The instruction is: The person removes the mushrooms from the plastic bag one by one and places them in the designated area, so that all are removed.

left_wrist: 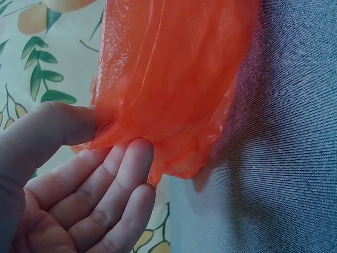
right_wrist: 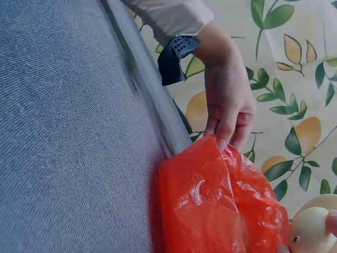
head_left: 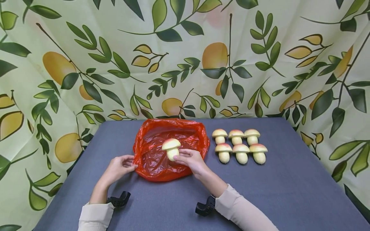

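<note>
A red plastic bag (head_left: 157, 175) lies with its mouth spread wide on the table. My left hand (head_left: 119, 168) pinches the bag's left rim between thumb and fingers; the left wrist view shows the thin red film (left_wrist: 168, 68) caught at the thumb tip. In my right hand (head_left: 192, 162) is a toy mushroom (head_left: 171, 148) with a pale stem and a yellow cap blushed red, gripped by the stem. It is over the bag's opening, cap upward. At the lower right corner of the right wrist view, the mushroom's pale stem (right_wrist: 311, 232) shows between fingertips.
Right of the bag, several similar mushrooms (head_left: 236, 149) stand in two rows on the grey-blue table (head_left: 289, 195). A leaf-and-fruit patterned cloth (head_left: 185, 77) hangs behind the table's far edge. Black wrist mounts (head_left: 206, 207) sit by both sleeves.
</note>
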Tool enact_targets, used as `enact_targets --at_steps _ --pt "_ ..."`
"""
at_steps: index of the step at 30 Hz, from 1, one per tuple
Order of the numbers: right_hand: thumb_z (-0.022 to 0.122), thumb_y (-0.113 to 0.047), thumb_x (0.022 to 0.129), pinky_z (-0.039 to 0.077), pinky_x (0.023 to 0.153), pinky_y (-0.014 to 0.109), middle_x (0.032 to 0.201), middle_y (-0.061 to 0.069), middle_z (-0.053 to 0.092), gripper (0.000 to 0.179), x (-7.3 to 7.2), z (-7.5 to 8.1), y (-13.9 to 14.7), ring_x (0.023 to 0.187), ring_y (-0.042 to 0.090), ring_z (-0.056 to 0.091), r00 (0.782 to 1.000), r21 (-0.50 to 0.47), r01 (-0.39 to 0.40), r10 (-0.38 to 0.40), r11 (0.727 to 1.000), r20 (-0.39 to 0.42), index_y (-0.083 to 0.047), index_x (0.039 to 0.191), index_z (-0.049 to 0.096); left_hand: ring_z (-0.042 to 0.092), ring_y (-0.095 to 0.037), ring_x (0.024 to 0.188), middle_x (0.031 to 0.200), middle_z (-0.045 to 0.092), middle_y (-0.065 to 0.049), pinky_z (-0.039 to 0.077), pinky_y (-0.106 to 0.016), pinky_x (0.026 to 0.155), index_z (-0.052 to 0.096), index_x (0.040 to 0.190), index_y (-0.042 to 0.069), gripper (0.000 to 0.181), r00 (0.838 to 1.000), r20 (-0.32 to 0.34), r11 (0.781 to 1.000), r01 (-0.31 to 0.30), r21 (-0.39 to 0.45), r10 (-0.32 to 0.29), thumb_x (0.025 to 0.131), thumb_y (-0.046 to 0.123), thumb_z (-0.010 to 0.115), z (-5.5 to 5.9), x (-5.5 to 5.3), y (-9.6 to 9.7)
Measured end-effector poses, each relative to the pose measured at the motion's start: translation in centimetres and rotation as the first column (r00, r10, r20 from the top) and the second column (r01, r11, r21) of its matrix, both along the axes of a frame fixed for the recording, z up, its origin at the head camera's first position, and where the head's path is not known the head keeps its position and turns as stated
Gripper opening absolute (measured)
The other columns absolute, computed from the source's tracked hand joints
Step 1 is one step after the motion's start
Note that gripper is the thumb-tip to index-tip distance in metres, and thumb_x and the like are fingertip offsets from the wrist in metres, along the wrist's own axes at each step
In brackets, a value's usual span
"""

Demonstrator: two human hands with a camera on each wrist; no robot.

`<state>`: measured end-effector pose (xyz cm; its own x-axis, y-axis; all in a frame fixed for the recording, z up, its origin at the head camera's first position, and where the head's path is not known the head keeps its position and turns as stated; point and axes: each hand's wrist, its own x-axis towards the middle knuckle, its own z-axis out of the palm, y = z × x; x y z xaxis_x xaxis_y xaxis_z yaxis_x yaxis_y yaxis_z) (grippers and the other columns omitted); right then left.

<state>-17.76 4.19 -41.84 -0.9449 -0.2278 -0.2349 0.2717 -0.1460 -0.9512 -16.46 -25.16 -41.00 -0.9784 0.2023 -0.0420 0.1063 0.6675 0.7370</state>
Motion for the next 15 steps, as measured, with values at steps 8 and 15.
enact_targets --at_steps 8,15 --pt "0.065 -0.004 0.089 0.058 0.088 0.027 0.105 0.007 0.069 0.049 0.5 0.2 2.3 0.083 0.003 0.068 1.0 -0.011 -0.005 0.005 1.0 -0.007 0.011 0.133 0.049 0.068 -0.019 0.088 0.102 0.071 -0.022 0.055 -0.016 0.071 0.061 0.116 -0.01 0.039 1.0 0.0 1.0 -0.008 -0.01 0.008 0.086 0.012 0.072 0.1 0.1 0.0" --pt "0.061 -0.002 0.09 0.058 0.083 0.02 0.103 0.005 0.067 0.054 0.7 0.5 4.3 0.08 0.002 0.068 1.0 -0.038 0.013 -0.013 0.999 -0.003 0.014 0.137 0.041 0.068 -0.019 0.088 0.102 0.071 -0.021 0.054 -0.016 0.071 0.062 0.116 -0.01 0.039 1.0 -0.003 1.0 -0.005 -0.011 0.005 0.086 0.014 0.072 0.0 0.0 0.1"
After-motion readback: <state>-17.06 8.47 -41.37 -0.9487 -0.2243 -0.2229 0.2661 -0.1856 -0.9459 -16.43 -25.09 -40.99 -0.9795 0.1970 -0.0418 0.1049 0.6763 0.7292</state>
